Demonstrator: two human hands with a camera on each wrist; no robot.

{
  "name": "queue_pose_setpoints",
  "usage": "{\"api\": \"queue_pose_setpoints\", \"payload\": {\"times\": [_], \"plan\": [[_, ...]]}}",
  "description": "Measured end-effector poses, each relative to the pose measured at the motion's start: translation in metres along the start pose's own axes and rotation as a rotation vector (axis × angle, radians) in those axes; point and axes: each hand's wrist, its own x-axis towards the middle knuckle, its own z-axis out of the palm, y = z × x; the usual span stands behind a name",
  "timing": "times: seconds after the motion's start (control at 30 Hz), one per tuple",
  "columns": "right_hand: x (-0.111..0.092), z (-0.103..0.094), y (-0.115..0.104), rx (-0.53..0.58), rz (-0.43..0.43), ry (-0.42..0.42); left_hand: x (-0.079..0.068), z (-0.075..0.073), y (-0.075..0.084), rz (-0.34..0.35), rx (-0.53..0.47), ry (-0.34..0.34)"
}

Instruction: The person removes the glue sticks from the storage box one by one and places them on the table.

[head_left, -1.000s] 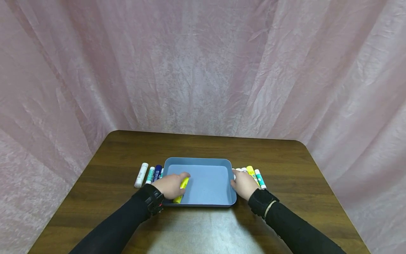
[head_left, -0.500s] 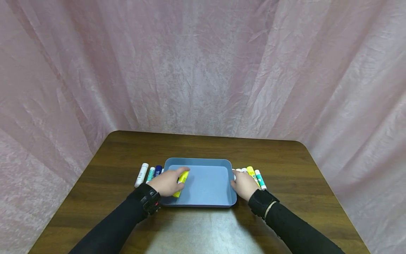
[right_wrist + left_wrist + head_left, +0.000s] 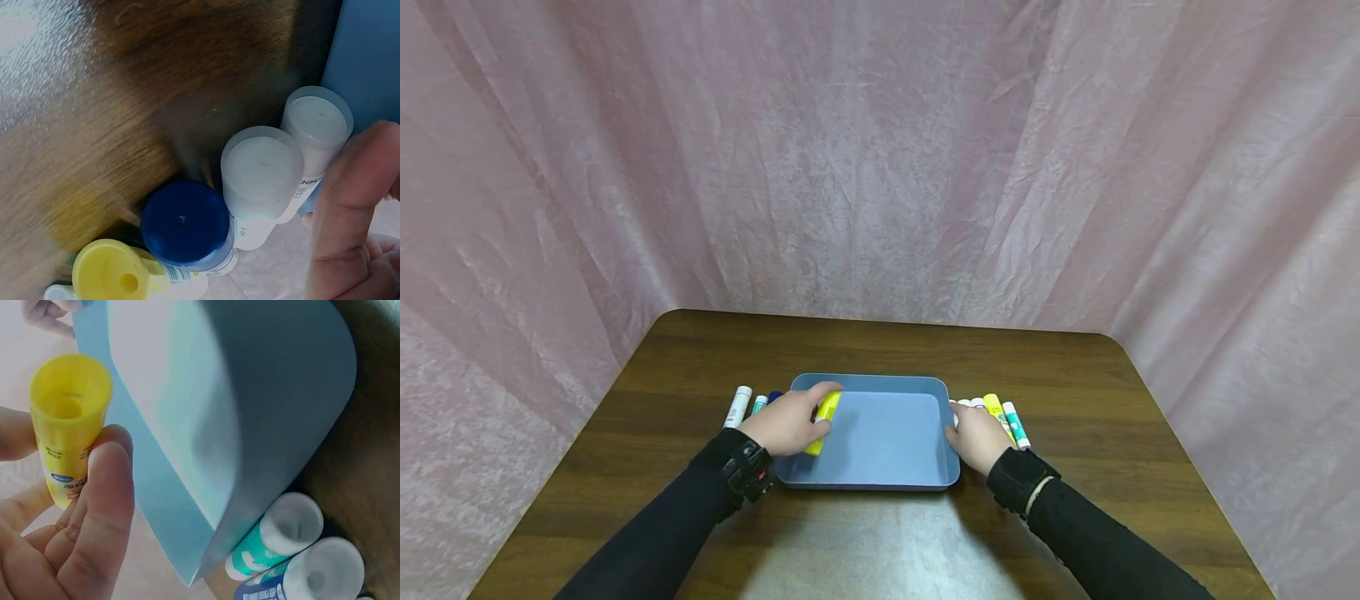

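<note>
My left hand [image 3: 784,423] grips a yellow glue stick [image 3: 828,406] above the left part of a shallow blue-grey tray [image 3: 880,433]. In the left wrist view the thumb and fingers wrap the stick, its hollow yellow end toward the camera. At the tray's right wall, my right hand [image 3: 977,437] holds the rim. A bent finger [image 3: 350,206] reaches over that edge in the right wrist view, beside a white-ended glue stick [image 3: 317,122]. The rest of the right-hand grip is partly hidden.
Left of the tray lies a row of glue sticks: white [image 3: 739,407], green-and-white [image 3: 275,534] and navy [image 3: 306,575]. Several more lie on the right, including yellow [image 3: 994,408], green-and-white [image 3: 1016,425] and blue-ended [image 3: 184,222] ones. The wooden table [image 3: 880,346] meets a pink curtain [image 3: 880,167].
My left hand has moved up and slightly left in the head view, carrying the yellow glue stick from the tray's near-left part. My right hand stays in place.
</note>
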Motion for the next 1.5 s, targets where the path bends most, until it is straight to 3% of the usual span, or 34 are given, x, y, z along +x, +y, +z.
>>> {"api": "queue_pose_setpoints", "payload": {"times": [0.27,0.6,1.0,1.27,1.5], "plan": [[0.0,0.0,0.0,0.001,0.004,-0.009,-0.002,-0.008,-0.002,0.011,0.01,0.037],[-0.002,0.0,0.001,-0.026,-0.049,0.036,-0.005,-0.021,-0.004,0.009,-0.053,0.026],[-0.001,0.001,0.002,-0.027,-0.029,0.019,-0.009,-0.032,-0.011,0.01,-0.083,0.043],[0.0,0.001,0.001,-0.027,-0.031,0.018,-0.011,-0.043,-0.024,0.021,-0.064,0.069],[0.001,0.0,0.001,-0.032,-0.034,0.016,-0.014,-0.05,-0.036,-0.014,-0.072,0.086]]}}
